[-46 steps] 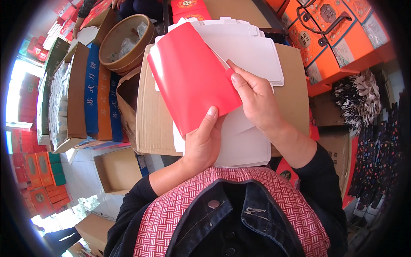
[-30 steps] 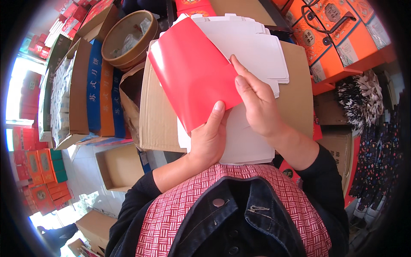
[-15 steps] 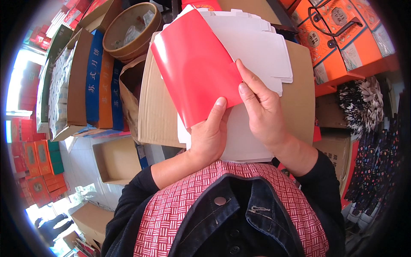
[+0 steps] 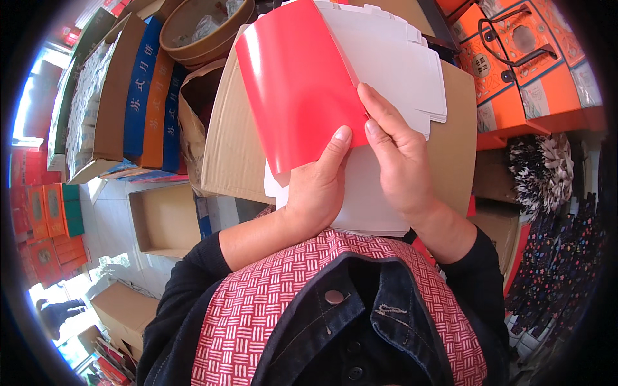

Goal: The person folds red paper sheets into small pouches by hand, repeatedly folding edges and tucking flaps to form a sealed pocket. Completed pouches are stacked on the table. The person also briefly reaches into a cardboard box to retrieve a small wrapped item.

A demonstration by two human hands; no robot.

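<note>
The red card [image 4: 299, 83] is smooth and glossy, roughly rectangular, its left side curving over in a soft bend. It is held above a stack of matte white sheets [image 4: 399, 71] with notched edges, which lies on a plain brown carton [image 4: 222, 148]. A round tan basin [image 4: 177, 53] holds crumpled clear plastic; beside it, a long cardboard box [image 4: 116, 96] is packed with whitish pieces. Orange boxes [image 4: 496, 71] with dark strap handles stand at the right. The left hand [image 4: 318, 183] clasps the card's lower edge, thumb on its face, fingers underneath; the right hand [image 4: 399, 151] pinches its right edge between thumb and forefinger.
</note>
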